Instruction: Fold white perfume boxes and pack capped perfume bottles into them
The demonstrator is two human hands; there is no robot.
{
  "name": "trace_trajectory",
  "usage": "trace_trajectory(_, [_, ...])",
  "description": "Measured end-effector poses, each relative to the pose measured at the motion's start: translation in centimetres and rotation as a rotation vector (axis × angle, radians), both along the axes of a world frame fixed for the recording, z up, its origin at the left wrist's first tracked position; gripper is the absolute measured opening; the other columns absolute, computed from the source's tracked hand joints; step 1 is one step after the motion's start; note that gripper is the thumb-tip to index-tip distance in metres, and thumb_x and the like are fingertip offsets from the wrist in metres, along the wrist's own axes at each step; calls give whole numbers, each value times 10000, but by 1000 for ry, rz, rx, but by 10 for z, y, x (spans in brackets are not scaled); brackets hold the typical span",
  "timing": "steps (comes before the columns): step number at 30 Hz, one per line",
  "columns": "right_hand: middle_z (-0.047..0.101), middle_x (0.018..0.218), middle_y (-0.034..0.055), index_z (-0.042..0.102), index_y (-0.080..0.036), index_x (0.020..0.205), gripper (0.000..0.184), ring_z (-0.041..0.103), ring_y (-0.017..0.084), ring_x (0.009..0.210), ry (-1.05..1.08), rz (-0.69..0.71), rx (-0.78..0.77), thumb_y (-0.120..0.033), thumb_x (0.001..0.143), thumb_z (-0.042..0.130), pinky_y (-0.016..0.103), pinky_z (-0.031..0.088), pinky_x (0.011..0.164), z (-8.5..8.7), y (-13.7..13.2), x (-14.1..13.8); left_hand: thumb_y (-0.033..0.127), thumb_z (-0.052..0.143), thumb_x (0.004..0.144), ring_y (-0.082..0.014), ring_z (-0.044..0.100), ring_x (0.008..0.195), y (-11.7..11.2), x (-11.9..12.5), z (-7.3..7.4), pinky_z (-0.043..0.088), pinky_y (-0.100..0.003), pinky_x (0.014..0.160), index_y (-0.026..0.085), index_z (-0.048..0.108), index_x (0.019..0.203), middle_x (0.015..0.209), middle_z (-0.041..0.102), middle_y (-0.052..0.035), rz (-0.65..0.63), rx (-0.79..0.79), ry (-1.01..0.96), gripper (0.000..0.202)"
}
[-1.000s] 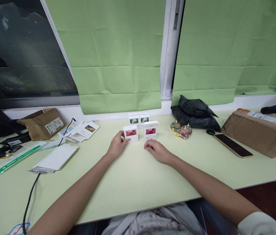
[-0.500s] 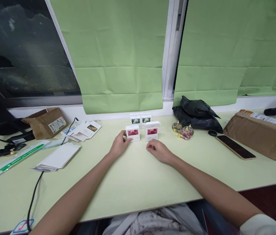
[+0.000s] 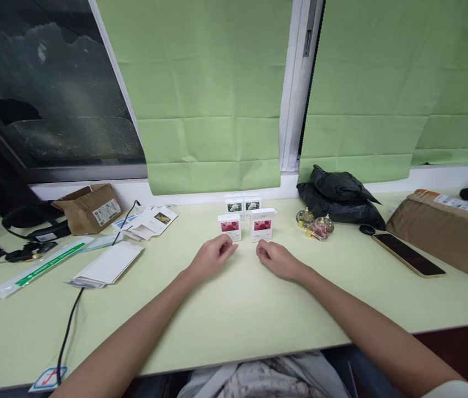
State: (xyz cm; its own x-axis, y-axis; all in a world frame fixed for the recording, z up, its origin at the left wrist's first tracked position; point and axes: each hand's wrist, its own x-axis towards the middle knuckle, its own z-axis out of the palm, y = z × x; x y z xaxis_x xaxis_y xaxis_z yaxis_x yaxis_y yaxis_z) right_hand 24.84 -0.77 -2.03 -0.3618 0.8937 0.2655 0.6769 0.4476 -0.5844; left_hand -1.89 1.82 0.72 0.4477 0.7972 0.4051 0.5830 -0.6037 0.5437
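Two small white boxes with pink flower pictures stand upright side by side on the bench, toward its far edge. The left pink box (image 3: 229, 226) is just past the left hand (image 3: 213, 257), and the right pink box (image 3: 262, 224) is just past the right hand (image 3: 277, 260). Each hand is about as near to its own box. Both hands rest on the bench with fingers loosely curled. They hold nothing and do not touch the boxes. Two green-picture boxes (image 3: 243, 205) stand behind.
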Motion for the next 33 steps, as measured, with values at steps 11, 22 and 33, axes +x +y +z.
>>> trace_trajectory(11, [671, 835, 20, 570, -227, 932, 67, 594, 180, 750, -165, -196, -1, -193, 978, 536, 283, 318, 655, -1, 5, -3, 491, 531, 998, -176, 516, 664, -6, 5, -4, 375, -293, 617, 228, 551, 796, 741, 596, 9, -75, -131, 149, 332])
trace_trajectory(22, [731, 930, 132, 597, -186, 994, 136, 672, 274, 808, -360, -459, -77, -240, 1013, 473, 323, 329, 652, 3, 13, 14, 492, 535, 992, -172, 513, 673, -5, 4, -4, 369, -294, 625, 221, 565, 812, 748, 597, 8, -77, -169, 142, 327])
trace_trajectory(33, [634, 1221, 201, 602, -128, 1172, 236, 538, 356, 1154, -534, -701, 239, -201, 1023, 434, 429, 402, 935, 14, 15, 25, 483, 522, 1003, -172, 519, 684, -6, 3, -2, 359, -292, 631, 227, 553, 836, 755, 603, 13, -69, -187, 176, 308])
